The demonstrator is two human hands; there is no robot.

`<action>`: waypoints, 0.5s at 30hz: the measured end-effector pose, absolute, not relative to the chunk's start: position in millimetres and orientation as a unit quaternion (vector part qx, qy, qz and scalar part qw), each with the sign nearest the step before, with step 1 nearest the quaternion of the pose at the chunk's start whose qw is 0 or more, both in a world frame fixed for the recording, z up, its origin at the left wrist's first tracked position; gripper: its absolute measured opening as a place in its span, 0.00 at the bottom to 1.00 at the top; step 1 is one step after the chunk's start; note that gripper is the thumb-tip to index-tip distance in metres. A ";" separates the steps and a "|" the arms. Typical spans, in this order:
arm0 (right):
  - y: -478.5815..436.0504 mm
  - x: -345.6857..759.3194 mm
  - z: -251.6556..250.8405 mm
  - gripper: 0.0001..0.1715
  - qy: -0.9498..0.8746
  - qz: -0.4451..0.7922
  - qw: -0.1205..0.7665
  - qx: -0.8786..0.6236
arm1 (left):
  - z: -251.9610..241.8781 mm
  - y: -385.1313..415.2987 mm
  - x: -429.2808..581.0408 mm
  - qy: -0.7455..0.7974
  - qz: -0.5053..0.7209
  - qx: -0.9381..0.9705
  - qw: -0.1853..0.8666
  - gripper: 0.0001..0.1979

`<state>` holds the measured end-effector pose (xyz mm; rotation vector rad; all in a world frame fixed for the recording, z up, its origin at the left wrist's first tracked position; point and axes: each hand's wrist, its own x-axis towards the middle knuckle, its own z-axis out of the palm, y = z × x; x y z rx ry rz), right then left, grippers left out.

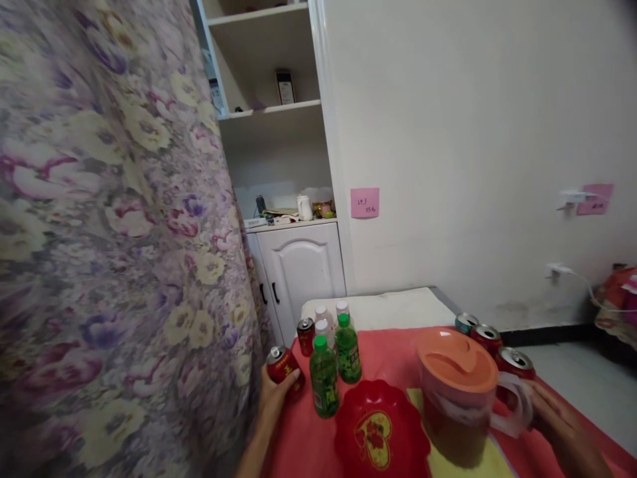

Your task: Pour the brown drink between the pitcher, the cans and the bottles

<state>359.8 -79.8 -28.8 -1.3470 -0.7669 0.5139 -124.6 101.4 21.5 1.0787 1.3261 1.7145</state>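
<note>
My left hand is wrapped around a red drink can at the table's left edge, thumb across its front. At the right, my right hand is closed against the side of another red can, its fingers partly hidden. In front of that can stands a clear pitcher with an orange lid and brownish liquid inside; its handle comes close to my right hand. Two green-capped bottles stand beside my left hand, near a second red can and several white-capped bottles.
A red scalloped tray lies at the front middle of the red-covered table. Further cans line the right edge. A floral curtain hangs close on the left. Behind are a white cabinet and a wall.
</note>
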 end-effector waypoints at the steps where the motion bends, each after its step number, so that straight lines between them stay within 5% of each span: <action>1: -80.0 358.7 -26.9 0.25 -0.332 0.249 0.687 -0.596 | 26.5 95.9 -126.4 0.508 0.663 0.414 0.361 0.32; 15: -80.0 352.3 -18.4 0.22 -0.339 0.290 0.710 -0.544 | 44.4 -0.1 -102.0 0.421 0.643 0.406 0.495 0.38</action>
